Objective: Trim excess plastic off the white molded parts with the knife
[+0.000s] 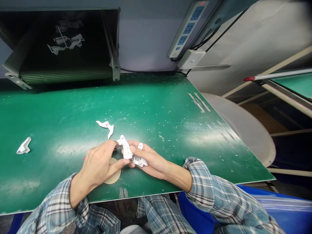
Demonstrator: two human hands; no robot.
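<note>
Both my hands are closed around white moulded plastic parts above the front of the green table. My left hand (97, 164) pinches the lower edge of an upright white plastic part (126, 149) with its thumb. My right hand (154, 159) grips the same piece from the other side, with more white plastic (140, 161) between its fingers. A small dark, thin thing with bits of red shows by my left fingers; my hand hides most of it. Under the left wrist lies a round beige disc (113, 175). Just beyond my hands rests a branched white piece (107, 126).
Another white part (23, 145) lies at the table's left. A conveyor belt (65, 73) carrying several white pieces ends above the back edge. A power strip (187, 29) is on the wall. White specks dot the green table (161, 107); a grey round surface (243, 126) is at right.
</note>
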